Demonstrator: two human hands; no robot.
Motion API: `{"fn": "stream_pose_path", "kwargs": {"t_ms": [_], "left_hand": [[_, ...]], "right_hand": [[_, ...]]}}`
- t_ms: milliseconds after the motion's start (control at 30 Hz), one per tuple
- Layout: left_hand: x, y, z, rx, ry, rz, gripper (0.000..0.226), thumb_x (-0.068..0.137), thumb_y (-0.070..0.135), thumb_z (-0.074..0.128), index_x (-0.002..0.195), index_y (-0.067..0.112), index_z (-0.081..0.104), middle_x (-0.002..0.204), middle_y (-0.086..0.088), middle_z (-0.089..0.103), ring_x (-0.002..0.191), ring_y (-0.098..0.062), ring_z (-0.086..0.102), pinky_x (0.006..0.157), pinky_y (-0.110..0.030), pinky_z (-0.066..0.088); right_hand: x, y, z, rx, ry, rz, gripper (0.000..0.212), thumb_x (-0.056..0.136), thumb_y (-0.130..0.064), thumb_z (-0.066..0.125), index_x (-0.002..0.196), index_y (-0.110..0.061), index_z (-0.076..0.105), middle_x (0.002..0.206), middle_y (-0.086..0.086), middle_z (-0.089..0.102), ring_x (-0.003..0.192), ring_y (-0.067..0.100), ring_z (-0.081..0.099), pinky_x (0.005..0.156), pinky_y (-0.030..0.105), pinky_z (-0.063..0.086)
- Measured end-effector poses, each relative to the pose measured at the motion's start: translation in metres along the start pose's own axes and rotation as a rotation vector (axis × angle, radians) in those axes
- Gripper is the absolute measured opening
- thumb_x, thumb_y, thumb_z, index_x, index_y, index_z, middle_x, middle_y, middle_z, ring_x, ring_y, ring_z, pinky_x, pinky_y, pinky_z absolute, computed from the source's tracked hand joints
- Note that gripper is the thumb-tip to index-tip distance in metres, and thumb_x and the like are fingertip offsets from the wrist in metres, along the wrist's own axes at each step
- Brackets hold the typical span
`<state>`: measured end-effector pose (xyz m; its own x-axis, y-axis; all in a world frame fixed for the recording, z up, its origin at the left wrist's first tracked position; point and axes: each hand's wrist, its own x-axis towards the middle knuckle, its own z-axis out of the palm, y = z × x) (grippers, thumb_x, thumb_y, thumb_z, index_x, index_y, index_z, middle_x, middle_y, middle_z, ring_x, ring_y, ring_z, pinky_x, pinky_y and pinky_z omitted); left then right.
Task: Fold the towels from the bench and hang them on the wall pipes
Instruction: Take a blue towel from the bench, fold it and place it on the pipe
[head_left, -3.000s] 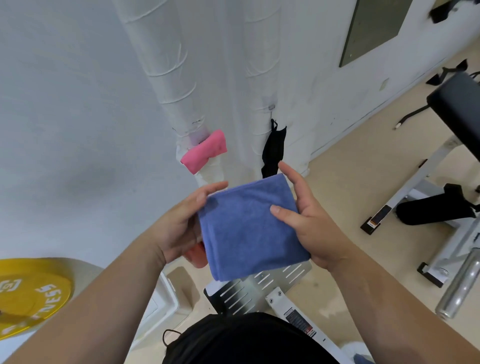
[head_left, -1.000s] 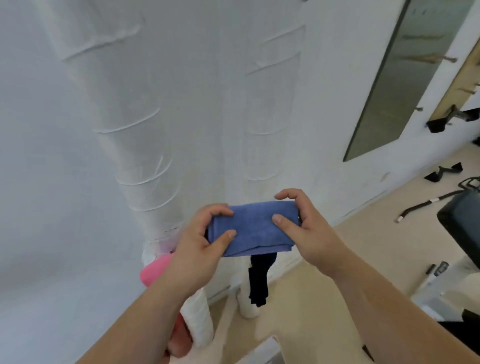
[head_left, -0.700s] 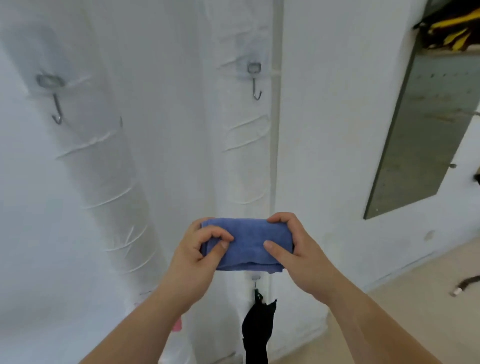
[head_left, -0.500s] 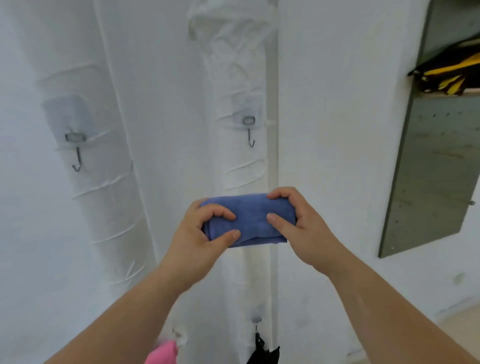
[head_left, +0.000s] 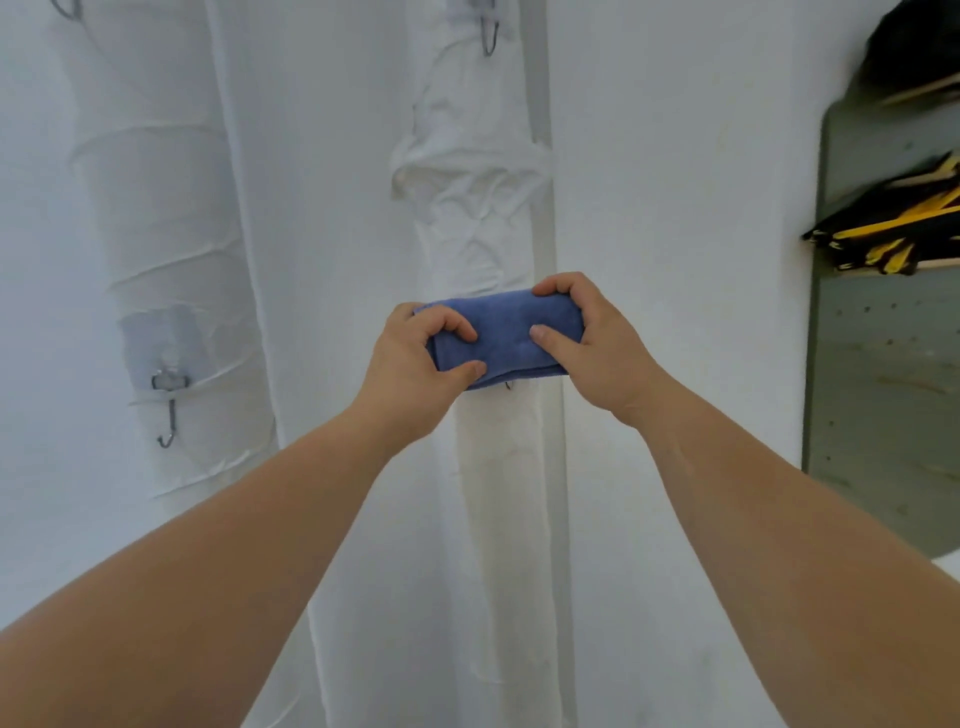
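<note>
- One white wall (head_left: 675, 260) fills most of the view, from 9 o'clock across to 2 o'clock.
- Two upright pipes wrapped in white sheeting stand against it: the left pipe (head_left: 166, 234) at 9 to 10 o'clock, and the centre pipe (head_left: 483, 218) running from 12 o'clock down through the middle.
- A grey-green panel (head_left: 883, 389) takes up the edge at 3 o'clock. Black-and-yellow items (head_left: 893, 239) lie on a ledge at its 2 o'clock end.
- Both bare forearms reach up from 7 and 5 o'clock and meet at the centre.
- The blue towel (head_left: 506, 338), folded into a short thick bundle, is held level in front of the centre pipe, just above the middle of the view. Whether it touches the pipe cannot be told.
- The left hand (head_left: 410, 374) grips the towel's 9 o'clock end. Its fingers (head_left: 452, 325) curl over the top edge onto the near face, and the thumb presses up from underneath.
- The right hand (head_left: 597, 348) grips the 3 o'clock end. Its fingers (head_left: 556, 286) wrap over the top, and the thumb lies flat on the near face, pointing toward 9 o'clock.
- A metal hook (head_left: 169, 410) hangs from a taped patch on the left pipe at 9 o'clock.
- A second hook (head_left: 489, 36) sits on the centre pipe at 12 o'clock.
- A small hook tip (head_left: 508, 385) shows just under the towel's lower edge.
</note>
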<state>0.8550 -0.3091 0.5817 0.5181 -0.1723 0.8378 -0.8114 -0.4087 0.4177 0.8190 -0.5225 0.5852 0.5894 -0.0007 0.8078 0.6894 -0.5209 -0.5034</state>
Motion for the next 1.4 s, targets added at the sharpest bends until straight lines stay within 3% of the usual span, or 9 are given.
{"fn": "stream_pose_path", "kwargs": {"t_ms": [467,633,733,800,900,967,1033,1200,1400], "left_hand": [[-0.004,-0.022,0.019,-0.101,-0.004,-0.045,0.039,0.073,0.006,0.086,0.083,0.037,0.065,0.111,0.008,0.055,0.097,0.014,0.053,0.083,-0.003,0.041],[-0.012,-0.017,0.025,-0.123,0.016,-0.078,0.032,0.075,0.009,0.084,0.084,0.033,0.066,0.111,0.011,0.053,0.096,0.014,0.054,0.086,-0.016,0.049],[-0.015,-0.016,0.025,0.222,0.123,0.133,0.021,0.076,0.032,0.083,0.087,0.028,0.066,0.126,0.004,0.052,0.110,-0.009,0.055,0.099,-0.036,0.046],[-0.014,-0.019,0.030,0.501,0.171,0.316,0.024,0.080,0.037,0.077,0.096,0.024,0.064,0.147,-0.006,0.049,0.131,-0.028,0.047,0.112,-0.053,0.033],[-0.014,-0.024,0.042,0.701,0.080,0.439,0.051,0.096,0.030,0.056,0.145,0.023,0.044,0.164,-0.002,0.032,0.154,-0.029,0.021,0.122,-0.062,0.009],[-0.014,-0.033,0.048,0.755,0.057,0.436,0.061,0.104,0.033,0.038,0.160,0.021,0.019,0.169,0.001,0.019,0.157,-0.025,0.010,0.123,-0.062,0.005],[-0.014,-0.044,0.051,0.759,0.055,0.419,0.061,0.105,0.036,0.029,0.161,0.020,0.009,0.170,0.001,0.011,0.158,-0.024,0.007,0.123,-0.062,0.006],[-0.006,-0.061,0.060,0.654,0.101,0.506,0.060,0.107,0.042,0.020,0.160,0.014,0.012,0.168,-0.004,0.013,0.156,-0.031,0.014,0.123,-0.063,0.010],[0.000,-0.072,0.071,0.544,0.175,0.566,0.059,0.107,0.041,0.021,0.157,0.011,0.020,0.164,-0.011,0.023,0.154,-0.038,0.019,0.124,-0.059,0.012]], "right_hand": [[-0.006,0.041,0.017,-0.009,0.092,-0.044,0.035,0.093,-0.009,0.064,0.118,-0.032,0.055,0.123,-0.009,0.060,0.115,0.010,0.058,0.099,0.033,0.050],[-0.013,0.043,0.020,-0.054,0.110,-0.015,0.036,0.093,-0.014,0.065,0.120,-0.034,0.056,0.124,-0.008,0.058,0.114,0.008,0.057,0.100,0.034,0.050],[-0.017,0.041,0.021,-0.374,0.231,-0.076,0.038,0.091,-0.024,0.067,0.127,-0.032,0.059,0.133,0.000,0.050,0.118,0.016,0.053,0.101,0.036,0.049],[-0.018,0.041,0.026,-0.633,0.296,-0.245,0.040,0.092,-0.021,0.063,0.132,-0.019,0.061,0.148,0.010,0.047,0.135,0.030,0.047,0.110,0.044,0.042],[-0.016,0.045,0.040,-0.793,0.208,-0.428,0.051,0.100,-0.016,0.043,0.150,-0.009,0.045,0.162,0.010,0.035,0.153,0.032,0.025,0.124,0.052,0.021],[-0.016,0.049,0.047,-0.715,0.176,-0.399,0.057,0.100,-0.015,0.035,0.157,-0.012,0.033,0.165,0.004,0.028,0.156,0.026,0.015,0.125,0.053,0.014],[-0.015,0.056,0.051,-0.626,0.176,-0.366,0.060,0.098,-0.015,0.032,0.158,-0.014,0.027,0.167,0.002,0.022,0.157,0.024,0.009,0.126,0.054,0.010],[-0.004,0.076,0.055,-0.458,0.180,-0.369,0.063,0.097,-0.019,0.032,0.159,-0.013,0.019,0.168,0.005,0.014,0.157,0.031,0.002,0.124,0.059,0.009],[0.005,0.097,0.066,-0.311,0.246,-0.430,0.062,0.097,-0.020,0.033,0.157,-0.008,0.019,0.166,0.015,0.015,0.156,0.038,0.005,0.120,0.066,0.016]]}}
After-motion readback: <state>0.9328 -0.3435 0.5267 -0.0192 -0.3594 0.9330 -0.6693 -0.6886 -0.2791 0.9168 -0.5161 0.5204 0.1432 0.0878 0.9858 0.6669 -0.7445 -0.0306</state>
